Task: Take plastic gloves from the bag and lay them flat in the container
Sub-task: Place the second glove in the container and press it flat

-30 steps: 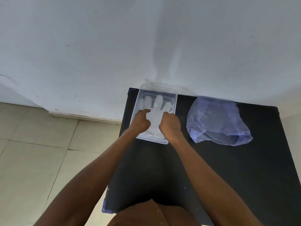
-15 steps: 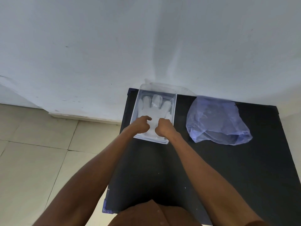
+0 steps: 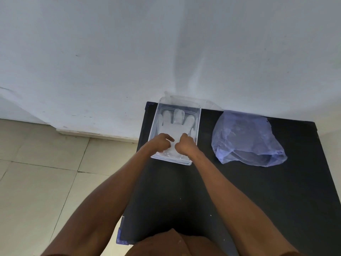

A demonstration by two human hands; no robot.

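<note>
The left hand (image 3: 162, 143) and the right hand (image 3: 185, 145), fingers curled, press the thin translucent plastic glove (image 3: 176, 126) flat inside the clear rectangular plastic container (image 3: 198, 124). The crumpled bluish plastic bag (image 3: 245, 139) lies to the right, apart. The light film may cling to fingers and lift when the hands leave.

A plain indoor room, likely domestic: a black table (image 3: 276, 191) stands against a bare white wall (image 3: 129, 52), with beige floor tiles (image 3: 36, 182) left of the table.
</note>
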